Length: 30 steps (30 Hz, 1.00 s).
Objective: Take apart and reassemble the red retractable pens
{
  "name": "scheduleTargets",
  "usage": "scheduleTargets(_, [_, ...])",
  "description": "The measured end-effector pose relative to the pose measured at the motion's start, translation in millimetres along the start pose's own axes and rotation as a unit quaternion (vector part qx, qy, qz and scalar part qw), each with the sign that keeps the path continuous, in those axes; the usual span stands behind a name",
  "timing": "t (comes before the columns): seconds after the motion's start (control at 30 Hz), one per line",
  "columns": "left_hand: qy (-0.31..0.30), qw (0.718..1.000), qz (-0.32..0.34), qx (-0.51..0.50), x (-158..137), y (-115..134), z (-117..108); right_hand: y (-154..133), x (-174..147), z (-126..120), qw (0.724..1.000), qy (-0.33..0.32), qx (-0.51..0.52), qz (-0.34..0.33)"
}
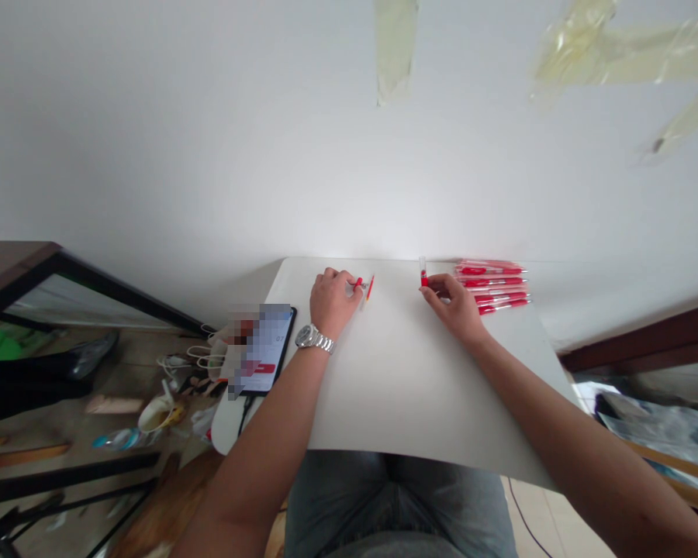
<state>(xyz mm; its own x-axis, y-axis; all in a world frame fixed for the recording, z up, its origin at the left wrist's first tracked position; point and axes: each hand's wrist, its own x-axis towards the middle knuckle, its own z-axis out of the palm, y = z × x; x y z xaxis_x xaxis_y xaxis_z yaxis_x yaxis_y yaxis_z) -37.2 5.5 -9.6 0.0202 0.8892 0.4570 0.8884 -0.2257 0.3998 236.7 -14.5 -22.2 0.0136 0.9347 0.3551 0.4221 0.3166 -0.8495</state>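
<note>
My left hand [333, 301], with a steel watch on its wrist, is closed with curled fingers over the table's back left. A small red pen part [358, 283] pokes out at its fingertips, most of it hidden by the fingers. Just right of these fingers is a thin red pen refill [371, 287]; whether they touch it I cannot tell. My right hand [454, 305] pinches a short pen barrel [423, 271], clear at the top and red lower down, held upright. Beside and beyond that hand lies a row of several red pens [494, 284], partly covered by it.
A white table [395, 380] stands against the wall. On its left edge a phone [267, 353] rests with a cable attached. Left of it, a dark-framed table [17, 263] and floor clutter show. Bags [663, 434] lie low on the right.
</note>
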Motion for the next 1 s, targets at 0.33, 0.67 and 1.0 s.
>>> scheduleTargets(0.33, [0.055, 0.997, -0.031, -0.04, 2, 6, -4, -1, -1, 0, 1.0, -0.002, 0.0, 0.006])
scheduleTargets(0.67, [0.048, 0.946, -0.015, -0.32, 2, 17, 7, -4, -1, 0, 1.0, -0.026, -0.003, -0.011])
scheduleTargets(1.0, [0.0, 0.872, -0.05, -0.487, -1, 27, 12, -4, -3, 1, 0.998, -0.047, -0.02, -0.024])
